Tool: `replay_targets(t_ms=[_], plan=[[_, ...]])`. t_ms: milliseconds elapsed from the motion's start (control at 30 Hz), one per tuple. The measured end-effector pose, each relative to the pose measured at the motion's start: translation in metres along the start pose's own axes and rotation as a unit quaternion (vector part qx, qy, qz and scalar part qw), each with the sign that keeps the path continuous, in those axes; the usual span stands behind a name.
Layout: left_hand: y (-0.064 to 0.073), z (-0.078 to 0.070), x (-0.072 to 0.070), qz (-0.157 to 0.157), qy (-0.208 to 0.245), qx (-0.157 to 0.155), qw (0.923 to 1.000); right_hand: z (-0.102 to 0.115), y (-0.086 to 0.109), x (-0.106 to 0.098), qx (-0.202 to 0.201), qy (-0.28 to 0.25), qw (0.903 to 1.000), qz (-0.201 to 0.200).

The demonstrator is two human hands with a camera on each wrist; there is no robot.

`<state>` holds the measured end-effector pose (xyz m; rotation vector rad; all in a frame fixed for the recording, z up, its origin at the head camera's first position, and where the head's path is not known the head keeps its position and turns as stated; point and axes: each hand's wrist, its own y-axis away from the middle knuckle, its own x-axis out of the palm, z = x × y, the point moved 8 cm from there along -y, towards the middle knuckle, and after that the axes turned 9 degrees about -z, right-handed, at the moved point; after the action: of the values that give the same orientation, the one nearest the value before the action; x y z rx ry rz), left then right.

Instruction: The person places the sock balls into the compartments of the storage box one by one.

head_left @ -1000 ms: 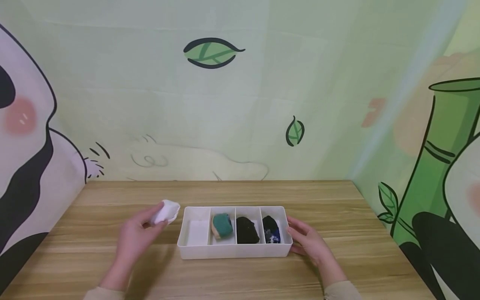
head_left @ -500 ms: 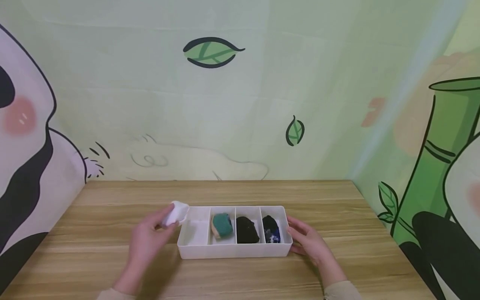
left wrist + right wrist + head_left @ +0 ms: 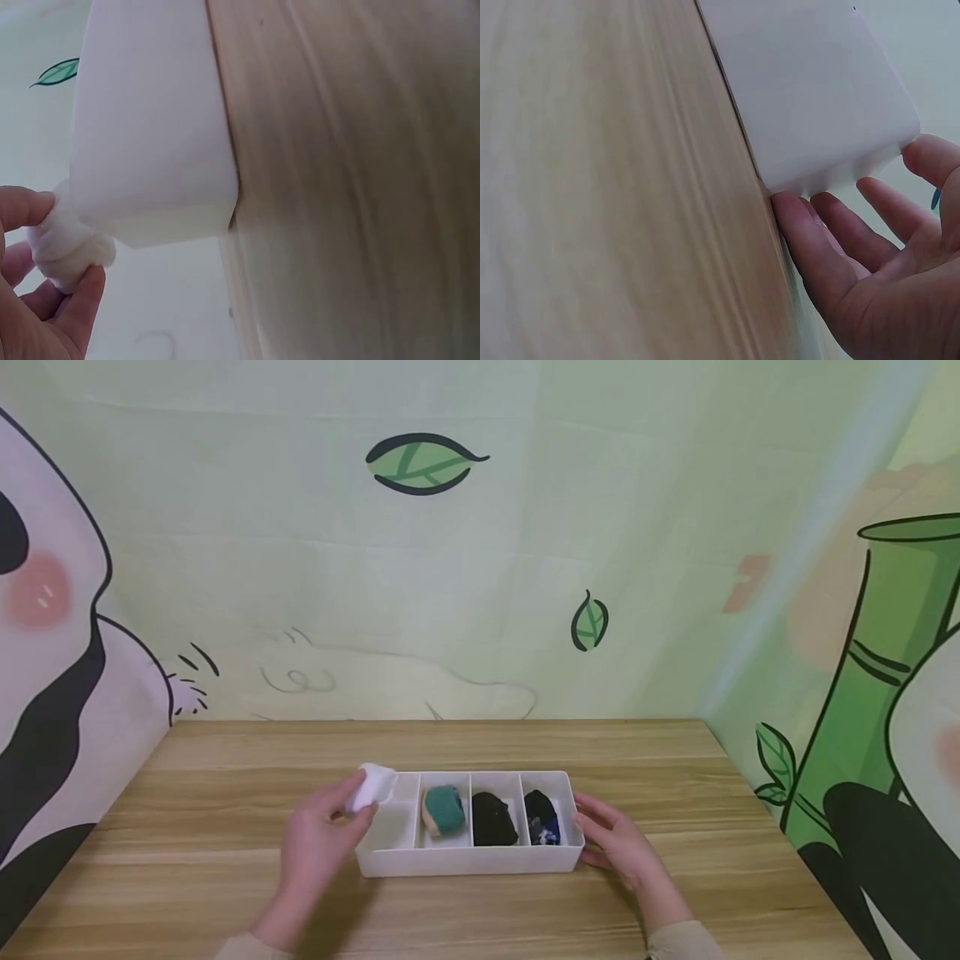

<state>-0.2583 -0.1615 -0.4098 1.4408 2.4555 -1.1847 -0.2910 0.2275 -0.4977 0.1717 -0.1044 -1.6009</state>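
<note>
My left hand (image 3: pixel 322 831) pinches a balled white sock (image 3: pixel 372 787) between thumb and fingers. The sock overlaps the left end of a white divided box (image 3: pixel 472 862) in the head view; in the left wrist view, the white sock (image 3: pixel 67 244) shows beside the box's upper end corner. My right hand (image 3: pixel 618 843) rests its fingertips against the box's right end, with the thumb at the rim. The right wrist view shows those fingers (image 3: pixel 806 229) spread along the end wall. The leftmost compartment (image 3: pixel 397 818) shows only its bare floor.
In the other compartments lie a green-and-beige rolled sock (image 3: pixel 444 811), a black one (image 3: pixel 493 820) and a dark blue patterned one (image 3: pixel 542 818). The box stands on a wood-grain table (image 3: pixel 225 777), with a printed cloth backdrop (image 3: pixel 480 568) behind it.
My left hand has moved rightward with the white sock, from left of the box to over its left end. The right hand and the box have stayed put.
</note>
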Motion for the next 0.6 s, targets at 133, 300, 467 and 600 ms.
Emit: replay_targets(t_ms=[133,300,467,600], plan=[[0.003,-0.004,0.003,-0.017,-0.021,0.026,0.9993,-0.001,0.000,0.000,0.000,-0.001,1.0000,0.000],[0.005,-0.008,0.007,-0.020,-0.048,0.051,0.9973,-0.002,-0.001,-0.001,0.002,-0.004,1.0000,-0.005],[0.006,-0.011,0.010,-0.015,-0.062,0.055,0.9964,-0.001,0.000,-0.001,0.000,-0.003,1.0000,-0.004],[0.007,-0.015,0.012,-0.011,-0.073,0.060,0.9955,0.000,0.001,0.000,0.000,-0.002,1.0000,-0.005]])
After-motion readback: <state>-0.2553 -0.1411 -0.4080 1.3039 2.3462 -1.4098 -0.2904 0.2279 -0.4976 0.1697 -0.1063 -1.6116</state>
